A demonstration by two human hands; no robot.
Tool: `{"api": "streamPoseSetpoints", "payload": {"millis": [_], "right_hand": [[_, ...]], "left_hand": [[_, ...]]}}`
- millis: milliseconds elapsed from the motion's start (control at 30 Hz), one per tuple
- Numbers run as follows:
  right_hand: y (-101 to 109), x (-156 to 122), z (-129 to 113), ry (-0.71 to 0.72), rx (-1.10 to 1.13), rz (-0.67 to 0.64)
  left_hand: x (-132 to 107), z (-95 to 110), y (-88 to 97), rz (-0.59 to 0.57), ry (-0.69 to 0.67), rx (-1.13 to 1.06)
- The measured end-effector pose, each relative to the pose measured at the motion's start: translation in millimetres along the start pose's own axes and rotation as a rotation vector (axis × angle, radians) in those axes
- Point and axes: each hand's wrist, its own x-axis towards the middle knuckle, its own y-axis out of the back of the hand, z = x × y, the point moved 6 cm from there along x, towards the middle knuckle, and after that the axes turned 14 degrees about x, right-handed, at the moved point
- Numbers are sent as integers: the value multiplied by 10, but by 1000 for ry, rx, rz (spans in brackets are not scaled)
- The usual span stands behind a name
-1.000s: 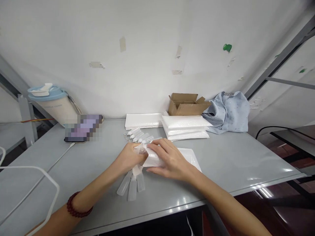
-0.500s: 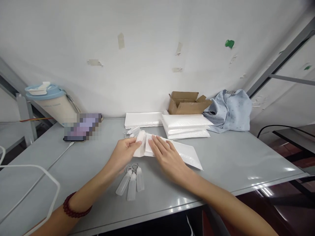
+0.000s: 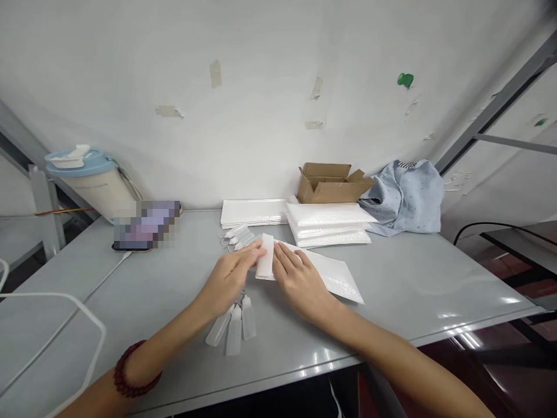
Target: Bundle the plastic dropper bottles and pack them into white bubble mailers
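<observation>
A white bubble mailer (image 3: 337,273) lies at an angle on the grey table in front of me, its flap (image 3: 265,261) folded over at the left end. My left hand (image 3: 232,276) is closed at that end, thumb and fingers against the flap. Flat across the mailer, beside the flap's edge, rests my right hand (image 3: 300,283), fingers stretched out. Below my left hand are several small clear plastic bottles (image 3: 234,331) with thin loops, partly covered by it. More such bottles (image 3: 238,235) lie just beyond my left hand.
Behind the mailer are a flat stack of white mailers (image 3: 255,212) and a puffier pile of mailers (image 3: 331,223). Farther back stand an open cardboard box (image 3: 335,188) and a light blue cloth (image 3: 407,200). At left are a tumbler (image 3: 93,186), a phone (image 3: 145,226) and a white cable (image 3: 65,322).
The flap has been folded to the right, onto the mailer. My left hand has moved right with it, while my right hand has shifted slightly right, still flat on the mailer.
</observation>
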Motion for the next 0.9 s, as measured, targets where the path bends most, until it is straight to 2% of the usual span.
{"api": "streamPoseSetpoints", "payload": {"millis": [100, 200, 267, 333, 500, 567, 633, 800, 900], "right_hand": [[64, 5, -20, 33, -28, 55], [148, -5, -11, 42, 2, 112], [227, -23, 10, 42, 32, 167], [322, -46, 36, 41, 36, 247], [507, -73, 117, 53, 42, 407], [570, -66, 184, 42, 57, 452], [633, -62, 281, 15, 69, 489], [730, -78, 610, -92, 101, 495], [801, -131, 775, -152, 133, 572]], "left_hand": [[-24, 54, -37, -107, -170, 216], [-21, 59, -24, -230, -266, 290], [-12, 48, 0, -265, -306, 320], [-2, 32, 12, -236, -331, 372], [25, 79, -64, -38, -379, 488], [54, 123, -121, 7, -332, 451], [90, 145, -218, -29, -209, 316], [38, 74, -747, -394, 318, -209], [38, 99, -1005, -471, 414, -345]]}}
